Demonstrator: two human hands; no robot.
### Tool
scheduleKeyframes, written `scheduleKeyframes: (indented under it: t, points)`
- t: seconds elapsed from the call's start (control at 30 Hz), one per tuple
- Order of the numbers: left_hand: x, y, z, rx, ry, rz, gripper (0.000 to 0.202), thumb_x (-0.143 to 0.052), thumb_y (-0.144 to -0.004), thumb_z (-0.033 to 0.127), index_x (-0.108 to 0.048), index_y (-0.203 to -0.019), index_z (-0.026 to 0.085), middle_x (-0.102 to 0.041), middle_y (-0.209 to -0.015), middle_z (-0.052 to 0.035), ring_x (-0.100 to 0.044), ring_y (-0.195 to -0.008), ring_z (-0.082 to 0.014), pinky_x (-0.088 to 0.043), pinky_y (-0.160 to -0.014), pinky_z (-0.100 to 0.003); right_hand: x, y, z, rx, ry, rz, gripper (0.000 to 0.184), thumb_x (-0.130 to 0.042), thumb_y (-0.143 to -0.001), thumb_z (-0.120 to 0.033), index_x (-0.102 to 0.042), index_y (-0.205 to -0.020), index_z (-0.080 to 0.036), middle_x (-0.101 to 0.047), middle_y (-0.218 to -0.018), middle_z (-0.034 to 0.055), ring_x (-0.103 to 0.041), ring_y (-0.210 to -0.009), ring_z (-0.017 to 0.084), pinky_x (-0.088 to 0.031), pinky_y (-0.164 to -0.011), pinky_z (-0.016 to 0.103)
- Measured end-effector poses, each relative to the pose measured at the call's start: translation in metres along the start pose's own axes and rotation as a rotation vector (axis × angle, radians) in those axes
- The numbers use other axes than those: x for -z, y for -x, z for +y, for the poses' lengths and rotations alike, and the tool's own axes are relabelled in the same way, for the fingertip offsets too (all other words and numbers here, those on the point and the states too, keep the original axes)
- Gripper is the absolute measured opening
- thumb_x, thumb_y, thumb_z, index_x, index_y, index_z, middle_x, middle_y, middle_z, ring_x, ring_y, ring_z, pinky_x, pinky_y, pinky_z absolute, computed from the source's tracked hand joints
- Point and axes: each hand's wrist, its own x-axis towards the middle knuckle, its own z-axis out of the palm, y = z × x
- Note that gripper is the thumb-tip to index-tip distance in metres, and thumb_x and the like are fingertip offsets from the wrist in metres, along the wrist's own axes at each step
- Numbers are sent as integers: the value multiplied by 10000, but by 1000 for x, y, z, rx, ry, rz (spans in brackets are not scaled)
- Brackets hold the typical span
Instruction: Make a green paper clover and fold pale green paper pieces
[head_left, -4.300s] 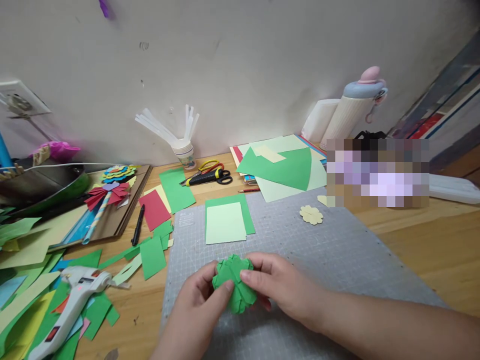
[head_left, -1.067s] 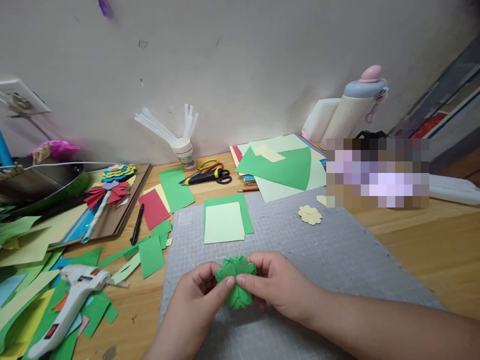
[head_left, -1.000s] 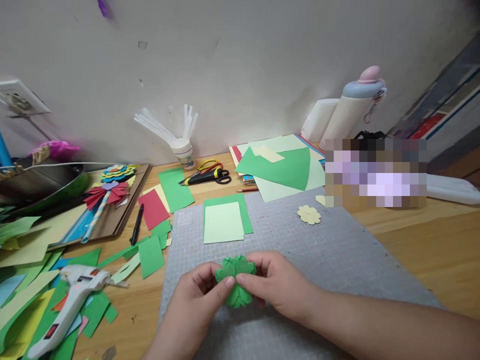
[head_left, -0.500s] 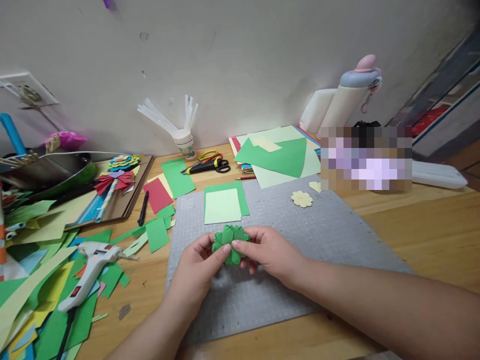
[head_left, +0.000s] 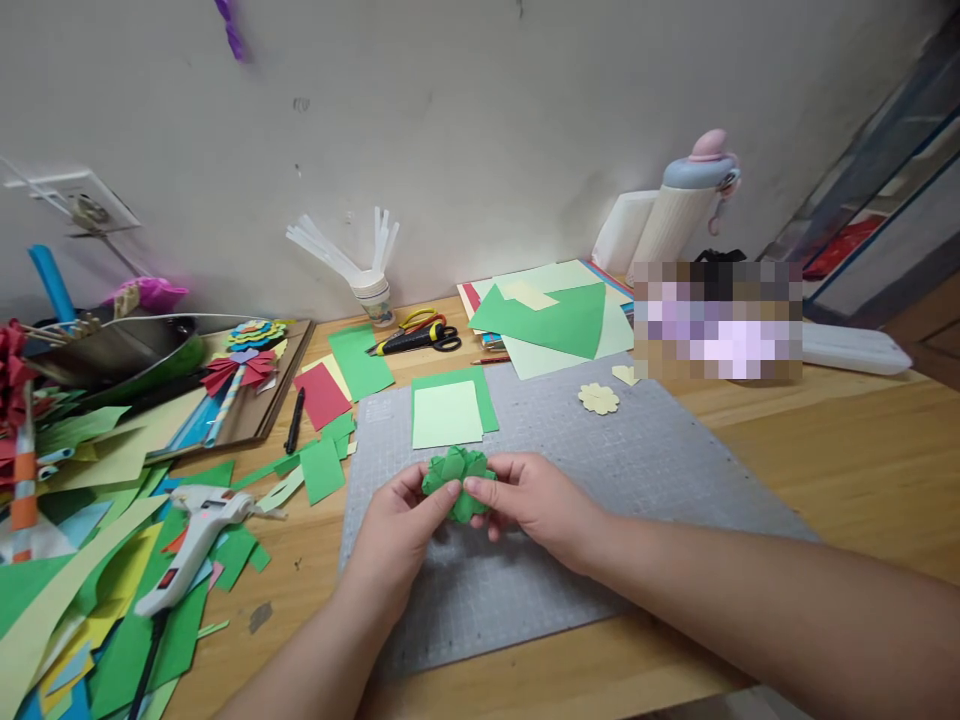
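Both my hands hold a folded green paper flower just above the grey cutting mat. My left hand pinches its left side with thumb and fingers closed. My right hand pinches its right side the same way, thumb tip meeting the left thumb at the flower's front. The lower part of the flower is hidden behind my thumbs. A pale green square lying on a darker green sheet sits on the mat just beyond the flower.
A white glue gun lies among paper scraps at the left. Scissors, a cup of white sticks, stacked paper sheets, a small cream flower cutout, a black pen and a water bottle stand further back.
The view has pulled back and shifted, showing more of the table's left side. My hands kept pinching the green flower, which sits slightly further out on the mat.
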Motion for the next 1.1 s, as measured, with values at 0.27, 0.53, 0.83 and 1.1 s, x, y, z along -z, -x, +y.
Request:
scheduleKeyframes:
  t: [0.27,0.53,0.83,1.1]
  points:
    - [8,-1,-2,43,3,-5,213,-710,-711,299,-651,-846,145,-633,-704,-7,-532,-605,-120,-374,-564,-227,3,-1,0,-16,111,-37,306,-650,-713,-432,-556,-786,-150,-564,-675,-22,-550,-525,80,-377,-407,181]
    - [6,-1,-1,88,48,-47,237,-709,-709,304,-664,-869,136,-639,-717,-21,-532,-598,-122,-394,-583,-237,1,-2,1,-27,111,-27,210,-619,-715,-340,-538,-769,-154,-601,-684,-12,-537,-495,69,-362,-410,179]
    - [3,1,4,75,43,-96,239,-739,-687,329,-657,-820,148,-680,-707,-34,-586,-632,-154,-442,-640,-257,-2,0,-8,8,111,-35,90,-553,-706,-233,-585,-745,-158,-585,-646,-27,-522,-534,69,-331,-439,172]
    - [7,2,9,132,11,-158,276,-759,-671,365,-635,-802,155,-676,-720,-41,-612,-662,-163,-453,-642,-255,0,0,-10,-12,102,-68,46,-526,-648,-176,-548,-689,-177,-525,-580,-54,-459,-516,75,-325,-465,185]
